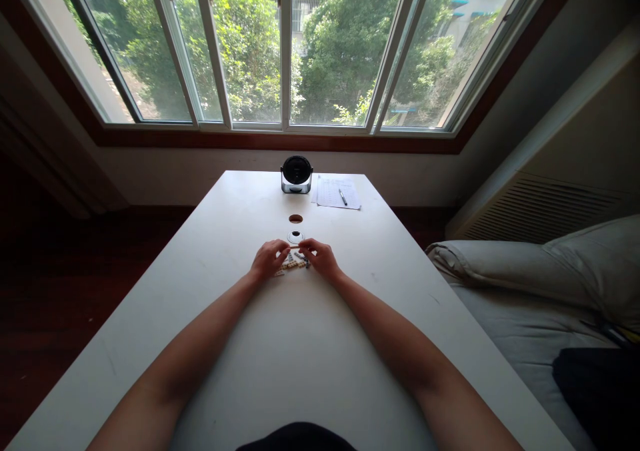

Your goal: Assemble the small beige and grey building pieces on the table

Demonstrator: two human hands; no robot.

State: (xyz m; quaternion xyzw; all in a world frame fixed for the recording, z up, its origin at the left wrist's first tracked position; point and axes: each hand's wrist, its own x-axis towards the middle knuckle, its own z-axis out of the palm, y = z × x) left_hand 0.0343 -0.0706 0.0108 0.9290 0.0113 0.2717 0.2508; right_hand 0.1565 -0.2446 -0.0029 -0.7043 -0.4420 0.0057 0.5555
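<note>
My left hand (269, 259) and my right hand (321, 258) are raised close together over the middle of the table. A short, thin tan strip (295, 247) spans the gap between them, its two ends pinched in my fingertips. Its exact kind is too small to make out. Just below the hands lies a loose cluster of small tan and grey pieces (291, 265), which look like toy building parts. My fingers hide some of these pieces.
Beyond my hands, the white table (240, 211) has a flat ring-shaped cover (291, 237) and a round hole (296, 219). A small black fan-like device (297, 172) stands at the far end. Beside it lie papers (330, 194) with a pen (343, 197). A sofa (500, 258) adjoins the right.
</note>
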